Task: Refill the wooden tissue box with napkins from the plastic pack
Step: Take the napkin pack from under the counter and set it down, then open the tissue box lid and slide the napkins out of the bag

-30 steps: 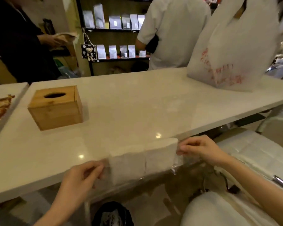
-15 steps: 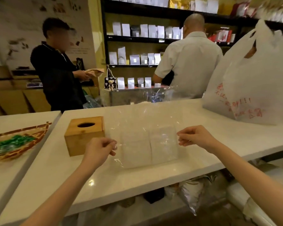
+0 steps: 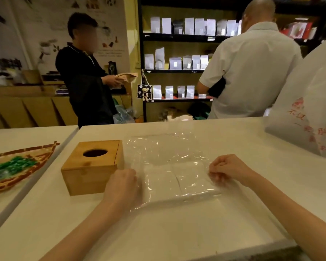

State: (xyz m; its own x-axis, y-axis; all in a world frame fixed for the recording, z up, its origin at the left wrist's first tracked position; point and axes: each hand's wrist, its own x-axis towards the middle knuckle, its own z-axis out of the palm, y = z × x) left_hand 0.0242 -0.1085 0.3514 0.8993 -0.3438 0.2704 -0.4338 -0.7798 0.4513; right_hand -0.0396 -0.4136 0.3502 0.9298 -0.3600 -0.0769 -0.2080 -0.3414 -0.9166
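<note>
A clear plastic pack lies flat on the white counter, with white napkins showing in two side-by-side stacks inside its near half. My left hand pinches the pack's left edge and my right hand pinches its right edge. The wooden tissue box stands just left of the pack, lid closed, with an oval slot on top. My left hand is right beside the box's front right corner.
A large white plastic bag with red print stands at the counter's right end. A woven tray with green pieces lies on the neighbouring table at left. Two people stand behind the counter by dark shelves of pouches.
Both hands brought the pack up from below the counter's front edge and laid it flat on the counter beside the box. The camera view rose.
</note>
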